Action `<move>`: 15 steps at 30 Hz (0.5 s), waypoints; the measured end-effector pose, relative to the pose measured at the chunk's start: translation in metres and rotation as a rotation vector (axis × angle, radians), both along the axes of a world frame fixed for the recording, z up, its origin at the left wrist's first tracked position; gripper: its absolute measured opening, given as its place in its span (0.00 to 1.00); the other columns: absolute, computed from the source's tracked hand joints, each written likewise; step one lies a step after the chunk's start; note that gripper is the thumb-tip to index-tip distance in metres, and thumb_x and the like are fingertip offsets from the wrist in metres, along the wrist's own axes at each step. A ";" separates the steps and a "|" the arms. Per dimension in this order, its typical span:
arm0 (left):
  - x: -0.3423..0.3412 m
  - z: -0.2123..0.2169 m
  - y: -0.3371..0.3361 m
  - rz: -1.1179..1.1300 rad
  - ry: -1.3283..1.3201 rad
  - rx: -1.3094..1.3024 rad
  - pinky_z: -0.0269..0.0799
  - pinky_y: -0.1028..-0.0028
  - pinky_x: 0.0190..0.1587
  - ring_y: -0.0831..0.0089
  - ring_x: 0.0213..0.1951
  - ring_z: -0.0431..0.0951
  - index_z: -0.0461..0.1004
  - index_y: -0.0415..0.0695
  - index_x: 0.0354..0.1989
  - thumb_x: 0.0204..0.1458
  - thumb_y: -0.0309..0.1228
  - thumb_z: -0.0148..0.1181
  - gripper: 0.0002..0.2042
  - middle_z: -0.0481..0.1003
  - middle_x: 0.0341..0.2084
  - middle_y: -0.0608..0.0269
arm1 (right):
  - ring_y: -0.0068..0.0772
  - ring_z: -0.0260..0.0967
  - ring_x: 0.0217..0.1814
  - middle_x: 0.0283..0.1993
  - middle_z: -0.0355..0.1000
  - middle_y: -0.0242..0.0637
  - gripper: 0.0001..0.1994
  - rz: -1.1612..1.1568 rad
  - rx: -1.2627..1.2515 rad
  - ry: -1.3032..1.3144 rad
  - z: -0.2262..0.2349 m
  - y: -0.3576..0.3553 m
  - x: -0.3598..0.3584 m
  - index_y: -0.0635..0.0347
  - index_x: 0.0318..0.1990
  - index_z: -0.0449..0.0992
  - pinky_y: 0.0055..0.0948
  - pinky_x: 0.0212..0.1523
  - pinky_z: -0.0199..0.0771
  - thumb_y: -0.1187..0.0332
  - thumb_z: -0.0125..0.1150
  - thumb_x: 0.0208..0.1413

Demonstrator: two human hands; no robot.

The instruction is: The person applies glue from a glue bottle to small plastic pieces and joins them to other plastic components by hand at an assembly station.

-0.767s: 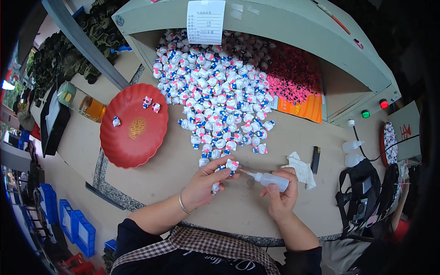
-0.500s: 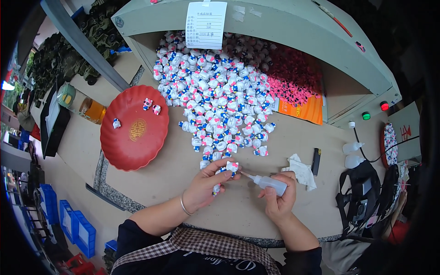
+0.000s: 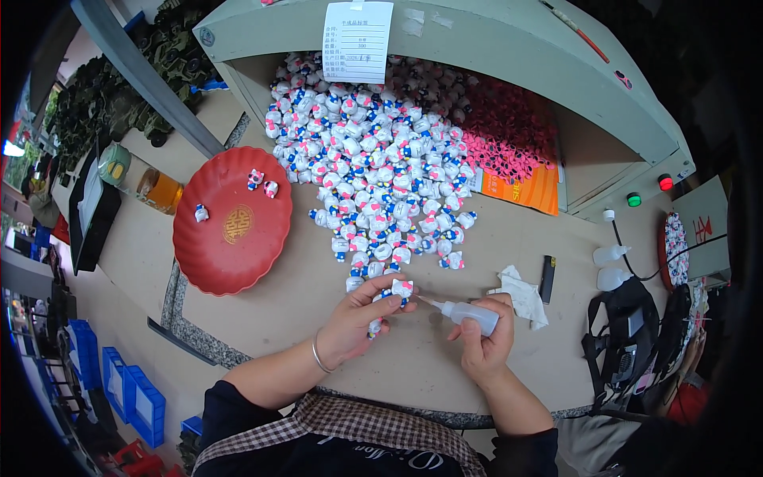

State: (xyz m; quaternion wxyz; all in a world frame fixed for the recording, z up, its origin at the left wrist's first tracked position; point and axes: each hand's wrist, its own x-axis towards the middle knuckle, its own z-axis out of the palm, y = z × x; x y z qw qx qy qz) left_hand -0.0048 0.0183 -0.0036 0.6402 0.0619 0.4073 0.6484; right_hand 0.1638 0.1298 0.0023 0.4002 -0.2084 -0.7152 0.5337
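White-headed with a pink patch, a small figure (image 3: 403, 288) is held just above the table (image 3: 397, 378), its head toward the cabinet and its lower part partly hidden by the thumb. The left hand (image 3: 347, 324) pinches it between thumb and forefinger, with no gap left; a second figure (image 3: 374, 326) shows below, against the curled fingers. Opposite, a translucent bottle (image 3: 474, 316) slants, its long axis running from lower right to upper left, with the thin nozzle pointing at the first figure; contact is too small to tell. The right hand (image 3: 486, 346) is closed around the bottle's body. Beyond lies a heap of similar figures (image 3: 381, 175), reaching into a grey-green cabinet (image 3: 477, 40) beside pink pieces (image 3: 509, 155). A red plate (image 3: 238, 266), left, bears three figures; a crumpled tissue (image 3: 520, 294) lies right, near the bottle.
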 end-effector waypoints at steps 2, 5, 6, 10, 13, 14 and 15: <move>0.000 -0.001 0.000 0.001 -0.003 0.005 0.59 0.87 0.24 0.77 0.44 0.71 0.62 0.47 0.51 0.51 0.29 0.51 0.18 0.70 0.42 0.69 | 0.24 0.64 0.23 0.37 0.54 0.42 0.11 -0.002 0.087 -0.065 -0.003 0.001 0.001 0.69 0.38 0.59 0.18 0.18 0.70 0.74 0.51 0.50; 0.000 -0.002 -0.001 -0.005 0.001 -0.006 0.58 0.87 0.24 0.77 0.44 0.71 0.62 0.47 0.52 0.51 0.29 0.51 0.18 0.70 0.42 0.69 | 0.24 0.64 0.23 0.37 0.54 0.42 0.11 -0.009 0.032 -0.028 -0.002 0.000 0.000 0.69 0.38 0.59 0.18 0.18 0.70 0.74 0.51 0.50; 0.000 -0.003 -0.001 -0.010 -0.008 -0.004 0.58 0.87 0.24 0.77 0.44 0.71 0.62 0.47 0.52 0.51 0.29 0.51 0.18 0.70 0.42 0.69 | 0.24 0.64 0.23 0.37 0.54 0.42 0.11 -0.008 0.031 -0.028 -0.002 0.000 0.000 0.69 0.38 0.59 0.18 0.18 0.70 0.74 0.51 0.50; 0.000 -0.002 0.000 -0.026 -0.014 -0.003 0.58 0.87 0.24 0.77 0.43 0.71 0.62 0.48 0.52 0.52 0.30 0.51 0.18 0.70 0.42 0.70 | 0.25 0.64 0.24 0.37 0.54 0.42 0.11 -0.003 0.000 -0.004 -0.003 -0.002 -0.003 0.69 0.39 0.59 0.19 0.17 0.71 0.73 0.51 0.51; 0.000 -0.003 0.000 -0.027 0.008 -0.003 0.58 0.87 0.24 0.78 0.43 0.72 0.62 0.48 0.52 0.52 0.30 0.50 0.18 0.70 0.42 0.69 | 0.25 0.64 0.24 0.37 0.54 0.42 0.12 0.014 0.016 -0.023 -0.005 0.000 -0.002 0.69 0.39 0.59 0.18 0.17 0.70 0.73 0.51 0.50; 0.000 -0.002 0.000 -0.027 0.007 -0.004 0.58 0.87 0.24 0.78 0.43 0.72 0.62 0.48 0.52 0.52 0.30 0.50 0.18 0.70 0.42 0.69 | 0.25 0.64 0.24 0.37 0.54 0.42 0.12 0.029 0.046 -0.046 -0.006 0.000 -0.001 0.69 0.39 0.59 0.18 0.17 0.70 0.74 0.51 0.50; 0.000 0.000 0.000 -0.031 0.013 -0.003 0.58 0.87 0.24 0.78 0.43 0.72 0.62 0.48 0.52 0.52 0.30 0.50 0.17 0.70 0.43 0.69 | 0.25 0.64 0.24 0.37 0.54 0.42 0.12 0.029 0.046 -0.046 -0.006 0.000 -0.001 0.69 0.39 0.59 0.18 0.17 0.70 0.74 0.51 0.50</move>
